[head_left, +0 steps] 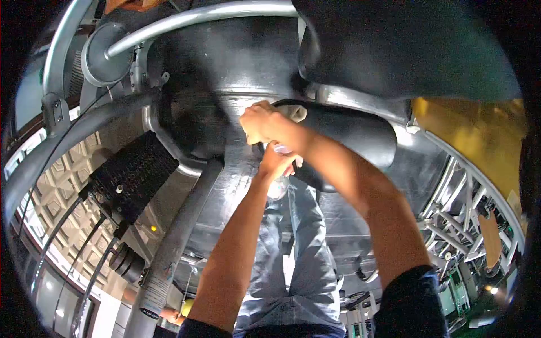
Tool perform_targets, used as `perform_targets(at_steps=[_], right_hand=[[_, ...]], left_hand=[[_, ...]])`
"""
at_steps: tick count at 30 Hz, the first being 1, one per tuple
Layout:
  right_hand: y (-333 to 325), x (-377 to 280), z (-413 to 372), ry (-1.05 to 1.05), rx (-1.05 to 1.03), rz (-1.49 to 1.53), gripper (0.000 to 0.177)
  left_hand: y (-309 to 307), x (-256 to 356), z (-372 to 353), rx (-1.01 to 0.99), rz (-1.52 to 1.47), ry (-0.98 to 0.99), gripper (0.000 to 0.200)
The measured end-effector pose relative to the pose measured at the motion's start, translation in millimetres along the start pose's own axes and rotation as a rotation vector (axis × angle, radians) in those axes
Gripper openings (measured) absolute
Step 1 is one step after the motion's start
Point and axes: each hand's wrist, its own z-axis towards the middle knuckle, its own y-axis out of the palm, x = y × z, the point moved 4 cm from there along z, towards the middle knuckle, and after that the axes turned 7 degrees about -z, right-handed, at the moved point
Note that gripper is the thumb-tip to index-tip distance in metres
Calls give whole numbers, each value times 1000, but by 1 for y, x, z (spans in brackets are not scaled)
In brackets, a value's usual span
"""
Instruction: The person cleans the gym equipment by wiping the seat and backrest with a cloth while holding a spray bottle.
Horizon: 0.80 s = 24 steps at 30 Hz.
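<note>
A clear plastic bottle point(278, 190) is in front of my legs, its lower end showing below my left hand point(279, 162). The fingers of that hand are wrapped round it. Just above, my right hand point(261, 121) is closed over the bottle's top end, which its curled fingers hide. My right forearm crosses above the left hand. A pale crumpled cloth point(297, 113) shows behind my right wrist, against a black padded roll point(355, 135).
Grey metal tubes point(186, 242) of a gym machine rise on my left, near a perforated black plate point(133, 176). A large black pad point(406, 45) hangs at the upper right. Metal racks point(456, 225) stand to the right. Part of another person's hand point(171, 315) shows at the lower left.
</note>
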Motion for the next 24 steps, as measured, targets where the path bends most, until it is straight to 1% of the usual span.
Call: perform_targets(at_steps=[1,2,3,5,6,8,9,11,12,13,14,15,16,17,18,19,20,21,23,24], right_hand=[[-8,3,-2,21,-57,7,37],[-19,10,-8,89,-21,-8,36],[-16,22,-5,182,37,8,36],[-21,39,-4,288,64,18,37],[-18,39,-2,296,63,17,37],[-12,37,5,381,59,-54,35],[-12,30,5,388,60,-52,35],[-5,6,3,222,-5,-117,33],[-1,-1,-4,227,-6,-112,33],[2,-12,-11,120,34,-150,30],[3,-19,-18,13,74,-187,27],[10,-16,-25,18,74,-186,27],[17,-15,-33,-56,195,-175,26],[23,-11,-44,-129,314,-165,25],[27,0,-56,-85,369,-113,19],[35,15,-61,-78,368,-113,19],[37,33,-67,-107,571,-52,17],[36,44,-75,-138,773,8,15],[16,54,-89,51,557,101,13],[14,59,-87,155,450,114,12]], left_hand=[[1,1,-2,-19,14,18,20],[2,0,-4,-11,69,-1,24],[1,-7,-4,2,90,-5,26],[5,-5,-9,-23,228,-17,27],[3,-13,-9,-32,228,-17,27],[-1,-17,-10,19,573,276,27],[-1,-16,-14,13,576,276,27],[-2,-15,-23,-21,695,269,25],[-4,-17,-28,-37,753,263,24],[-5,-18,-33,-44,756,261,24],[-5,-16,-39,-59,678,337,24],[-7,-13,-45,-74,599,415,24],[-16,-17,-50,-66,635,260,21],[-21,-16,-57,-74,637,262,21],[-29,-18,-63,-6,526,231,19],[-36,-20,-68,62,414,199,18],[-37,-11,-75,85,400,331,16],[-44,-12,-78,81,399,332,16],[-67,-25,-79,170,454,188,15],[-71,-25,-81,199,456,267,13]])
